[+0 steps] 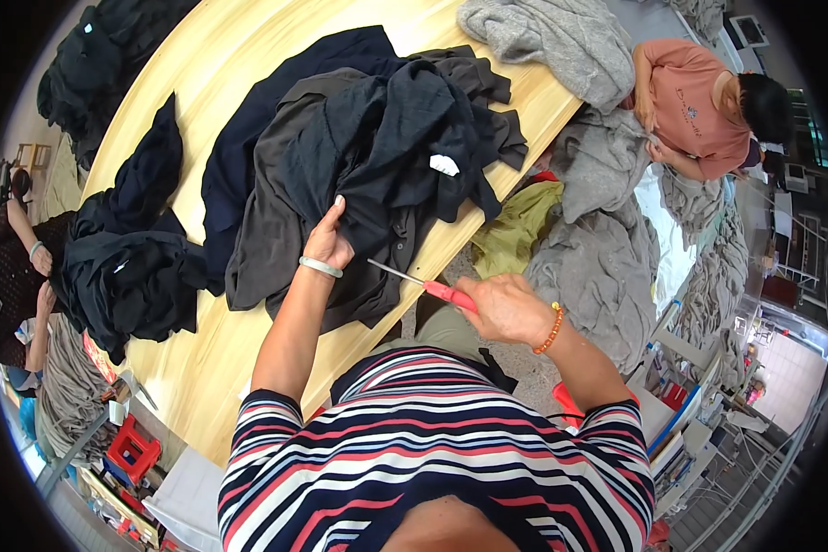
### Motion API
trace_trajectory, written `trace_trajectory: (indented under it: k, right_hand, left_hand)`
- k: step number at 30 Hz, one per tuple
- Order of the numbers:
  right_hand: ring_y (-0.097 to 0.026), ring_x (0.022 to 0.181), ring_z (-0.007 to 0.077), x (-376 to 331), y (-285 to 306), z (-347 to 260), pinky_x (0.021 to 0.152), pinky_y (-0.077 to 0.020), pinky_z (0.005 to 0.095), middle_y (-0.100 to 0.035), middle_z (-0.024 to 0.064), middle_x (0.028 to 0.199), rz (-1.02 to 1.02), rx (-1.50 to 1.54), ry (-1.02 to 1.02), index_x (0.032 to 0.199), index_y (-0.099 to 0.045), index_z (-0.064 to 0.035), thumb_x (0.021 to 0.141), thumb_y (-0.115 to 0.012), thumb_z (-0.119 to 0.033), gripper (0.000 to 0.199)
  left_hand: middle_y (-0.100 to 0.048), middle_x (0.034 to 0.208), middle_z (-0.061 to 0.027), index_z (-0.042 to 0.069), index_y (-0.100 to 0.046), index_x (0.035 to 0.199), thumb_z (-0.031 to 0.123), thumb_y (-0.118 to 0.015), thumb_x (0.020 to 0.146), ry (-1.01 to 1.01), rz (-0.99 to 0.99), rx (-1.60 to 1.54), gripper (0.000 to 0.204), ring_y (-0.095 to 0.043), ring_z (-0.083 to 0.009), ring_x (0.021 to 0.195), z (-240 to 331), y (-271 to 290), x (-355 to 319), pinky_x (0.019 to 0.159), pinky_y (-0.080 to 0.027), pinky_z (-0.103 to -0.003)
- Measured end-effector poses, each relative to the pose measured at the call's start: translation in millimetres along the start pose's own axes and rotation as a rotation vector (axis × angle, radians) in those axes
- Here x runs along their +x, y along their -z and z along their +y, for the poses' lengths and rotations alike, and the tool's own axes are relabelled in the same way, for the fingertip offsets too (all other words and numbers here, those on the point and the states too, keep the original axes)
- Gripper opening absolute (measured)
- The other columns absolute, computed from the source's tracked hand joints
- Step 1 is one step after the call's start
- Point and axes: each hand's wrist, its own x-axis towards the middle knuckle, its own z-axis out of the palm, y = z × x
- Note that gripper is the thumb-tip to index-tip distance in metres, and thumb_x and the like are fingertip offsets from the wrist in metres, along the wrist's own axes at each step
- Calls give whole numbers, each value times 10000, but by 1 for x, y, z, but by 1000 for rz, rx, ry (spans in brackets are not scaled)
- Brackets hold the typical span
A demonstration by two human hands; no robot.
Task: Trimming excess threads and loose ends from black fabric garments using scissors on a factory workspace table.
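My left hand point(328, 244), with a pale bangle at its wrist, grips the lower edge of a dark navy garment point(377, 138). Its thumb lies on top while the cloth partly hides the fingers. The garment is bunched over a dark grey buttoned garment point(258, 248), and a white label point(444, 166) shows on its right side. To the right, my right hand point(515, 308) is closed round a red-handled tool point(450, 295) with a thin metal shaft. The shaft points left towards the cloth, its tip apart from my left hand.
The pale wooden table point(198, 386) has a curved-looking edge. More dark garments point(133, 267) lie at left, near another person's hands point(41, 276). Grey knitwear point(552, 46) is heaped at the far right, where a person in a pink shirt point(699, 101) handles some. A red stool point(132, 449) stands lower left.
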Motion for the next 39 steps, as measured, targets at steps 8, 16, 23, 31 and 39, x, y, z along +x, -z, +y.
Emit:
trace_trajectory:
  k: [8,16,23,31,39]
  right_hand:
    - [-630,713,393,9,-1,6,648,-479,484,-637,185,733,-52,-5,94,983,-554,-92,868,-577,-257,203]
    - [-637,729,393,4,20,20,660,-486,493,-647,193,747,-69,-56,15,984,-559,-71,852,-590,-246,222]
    - [-620,749,399,18,37,32,657,-483,468,-626,194,765,291,105,54,949,-600,-54,834,-623,-186,177]
    - [-593,641,416,65,57,52,583,-464,452,-602,220,642,487,254,-19,778,-645,10,848,-671,-288,307]
    - [-608,816,364,110,-8,66,724,-491,405,-632,177,863,236,263,299,947,-612,-19,747,-757,-218,318]
  left_hand:
    - [-651,1125,-66,26,-610,1133,227,-604,931,-95,-25,290,286,-612,-176,1056,-12,15,0,949,-481,-314]
    - [-681,975,2,50,-639,1078,146,-594,936,-158,9,557,178,-623,-80,859,-17,8,-28,791,-493,-237]
    - [-500,736,93,40,-629,879,184,-580,951,-71,-223,1126,168,-406,2,663,-13,-22,-75,574,-365,-203]
    - [-652,897,-252,10,-670,989,234,-613,848,324,39,1970,271,-635,-400,865,-23,105,-192,798,-504,-422]
    - [-622,816,-284,-51,-557,919,280,-696,797,-155,851,1927,379,-613,-435,794,-39,107,-178,707,-495,-480]
